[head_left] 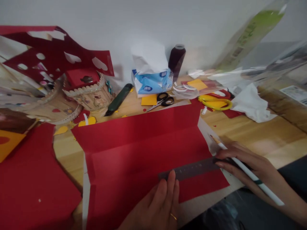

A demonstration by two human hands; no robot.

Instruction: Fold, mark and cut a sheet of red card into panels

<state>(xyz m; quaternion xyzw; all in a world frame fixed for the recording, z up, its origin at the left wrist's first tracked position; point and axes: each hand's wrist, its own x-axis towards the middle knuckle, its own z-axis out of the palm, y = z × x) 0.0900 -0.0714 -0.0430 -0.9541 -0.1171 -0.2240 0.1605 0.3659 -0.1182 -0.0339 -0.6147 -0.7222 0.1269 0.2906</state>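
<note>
A large red sheet of paper (pixel 139 150) with fold creases lies in front of me, on top of a white sheet. Across its lower right part rests a grey see-through ruler (pixel 192 169). My left hand (pixel 158 204) lies flat with fingers stretched out, fingertips on the ruler's left end; a gold-coloured ring shows on one finger. At the ruler's other end, my right hand (pixel 256 166) pinches it between thumb and finger. Held slantwise in the same hand is a white pencil (pixel 248 172), its sharpened tip pointing up and left, off the paper.
Behind the sheet are a green utility knife (pixel 120 99), black scissors (pixel 165 100), a tissue pack (pixel 153 81), a dark thread spool (pixel 177 59) and yellow-handled scissors (pixel 216 103). Decorated wooden holders (pixel 91 94) and cut red card (pixel 83 59) stand left. Crumpled tissue (pixel 251 102) lies right.
</note>
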